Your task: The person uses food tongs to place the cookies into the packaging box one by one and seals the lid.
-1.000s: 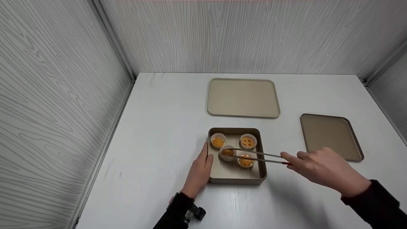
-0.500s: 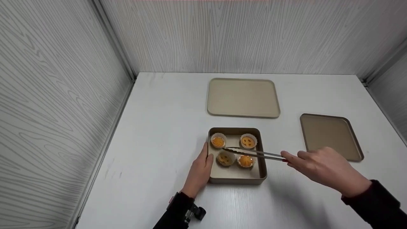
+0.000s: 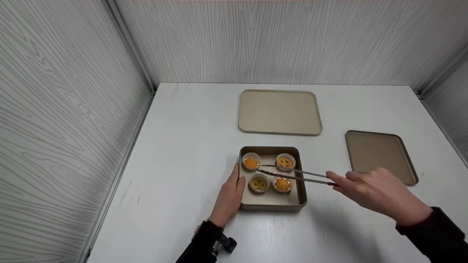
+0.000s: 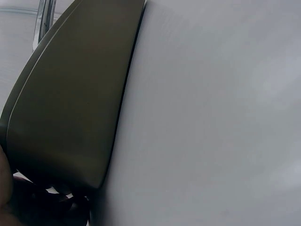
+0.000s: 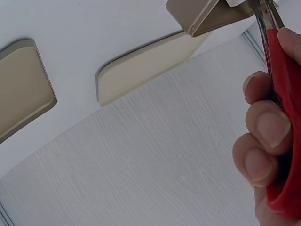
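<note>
A deep square baking pan (image 3: 274, 200) stands on the table with several cupcakes in paper cups inside. My left hand (image 3: 228, 195) holds its left wall, thumb over the rim and fingers along the outside. In the left wrist view the pan's outer wall (image 4: 70, 103) fills the left side. My right hand (image 3: 373, 191) grips metal tongs (image 3: 310, 179) by their red handle (image 5: 284, 75). The tongs reach over the pan's right rim, tips apart with nothing between them. Below them sit a front-left cupcake (image 3: 259, 183) and a front-right cupcake (image 3: 283, 185); behind are a swirled cupcake (image 3: 251, 162) and a partly covered one (image 3: 285, 161).
Behind the pan lies a flat beige rectangular tray (image 3: 279, 111). A darker square tray (image 3: 382, 155) is at the right, its near-left corner hidden by my right hand. Wood-patterned panels (image 3: 248, 40) border the white table (image 3: 182, 146) at the back and sides.
The tongs have let go of the front-left cupcake, which now sits in the pan nearer the front. Their tips have risen back and spread apart; my right hand moved slightly right. The left hand stayed.
</note>
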Action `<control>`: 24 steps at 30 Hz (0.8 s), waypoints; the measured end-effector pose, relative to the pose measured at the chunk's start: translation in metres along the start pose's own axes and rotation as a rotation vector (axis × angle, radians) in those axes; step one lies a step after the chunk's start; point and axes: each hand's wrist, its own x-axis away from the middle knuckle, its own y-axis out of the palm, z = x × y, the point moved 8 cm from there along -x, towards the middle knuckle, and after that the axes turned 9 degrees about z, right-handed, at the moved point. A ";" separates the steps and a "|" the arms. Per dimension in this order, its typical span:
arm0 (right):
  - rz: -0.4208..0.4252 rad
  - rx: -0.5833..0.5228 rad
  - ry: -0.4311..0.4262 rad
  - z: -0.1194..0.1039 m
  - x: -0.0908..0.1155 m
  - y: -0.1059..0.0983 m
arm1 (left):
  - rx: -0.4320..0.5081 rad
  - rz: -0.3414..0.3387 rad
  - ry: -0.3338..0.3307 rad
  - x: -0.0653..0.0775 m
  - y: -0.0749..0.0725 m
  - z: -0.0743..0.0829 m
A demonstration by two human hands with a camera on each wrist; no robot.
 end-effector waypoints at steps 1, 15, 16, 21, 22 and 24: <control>0.006 0.005 -0.002 0.000 0.000 -0.001 | 0.000 0.000 -0.002 0.000 0.000 0.000; 0.083 0.054 0.066 0.017 0.010 -0.022 | -0.026 0.014 0.011 0.000 -0.001 -0.001; 0.084 0.055 0.076 0.019 0.011 -0.023 | -0.024 0.014 0.005 0.000 -0.001 -0.001; 0.090 0.060 0.126 0.026 0.015 -0.027 | -0.013 0.005 0.001 0.000 0.000 0.000; 0.090 0.065 0.137 0.027 0.016 -0.026 | -0.012 0.004 0.003 0.000 0.000 0.000; 0.091 0.079 0.157 0.030 0.019 -0.026 | -0.013 0.004 0.005 0.000 0.000 0.000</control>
